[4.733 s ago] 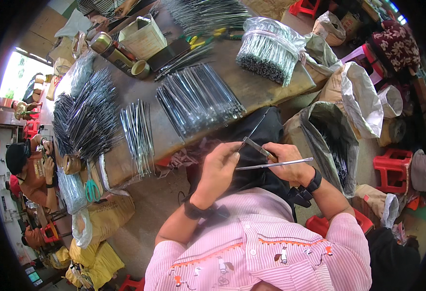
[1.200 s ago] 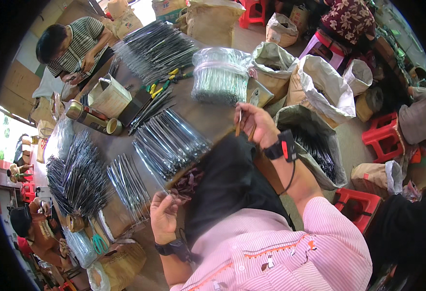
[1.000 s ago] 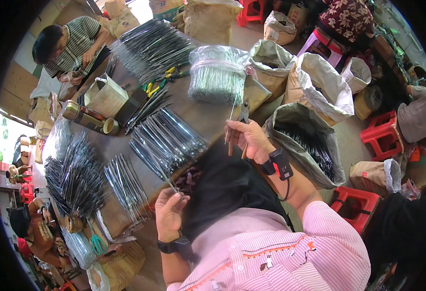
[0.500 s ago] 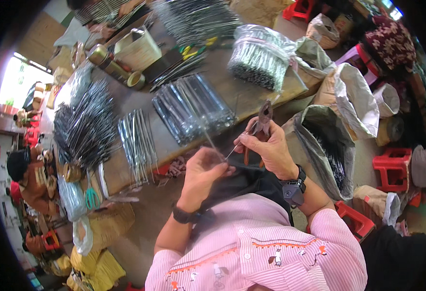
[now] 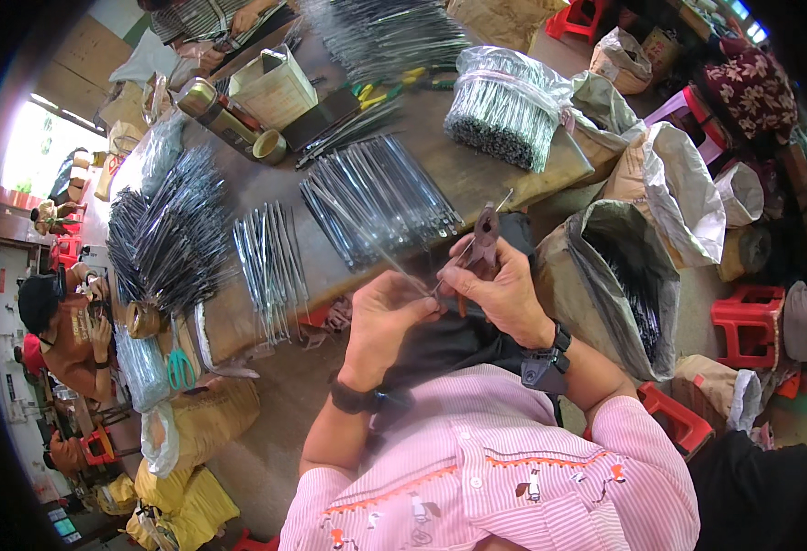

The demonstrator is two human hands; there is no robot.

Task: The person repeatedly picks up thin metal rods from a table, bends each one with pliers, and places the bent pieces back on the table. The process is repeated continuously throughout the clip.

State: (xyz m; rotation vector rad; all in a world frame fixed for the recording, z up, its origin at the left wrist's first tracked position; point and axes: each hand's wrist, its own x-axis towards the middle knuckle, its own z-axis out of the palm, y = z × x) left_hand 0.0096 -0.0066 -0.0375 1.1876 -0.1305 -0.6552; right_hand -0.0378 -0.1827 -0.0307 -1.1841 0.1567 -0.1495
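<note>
Close to the table's front edge, my two hands meet above my lap. My left hand (image 5: 383,323) is closed, its thumb and fingers pinching a thin metal strip (image 5: 396,264) that slants up toward the table, blurred. My right hand (image 5: 511,292) grips a pair of pliers (image 5: 485,237) with orange handles, jaws pointing up and away. Its thumb and forefinger also pinch near the end of the strip, almost touching my left fingertips. Exactly how the strip passes between the fingers is hard to see. Just beyond, a row of similar metal strips (image 5: 376,197) lies on the table.
More strips lie in a smaller row (image 5: 270,266) and a heap (image 5: 169,230) at left. A plastic-wrapped bundle (image 5: 504,110) stands at the table's right. An open sack (image 5: 619,285) holds dark strips beside my right arm. A red stool (image 5: 748,321) stands farther right. Another person's hands (image 5: 247,18) work across the table.
My hands have drawn together, so the gap between their fingertips has nearly closed. The right hand with the pliers has dropped slightly. The whole view has shifted a little.
</note>
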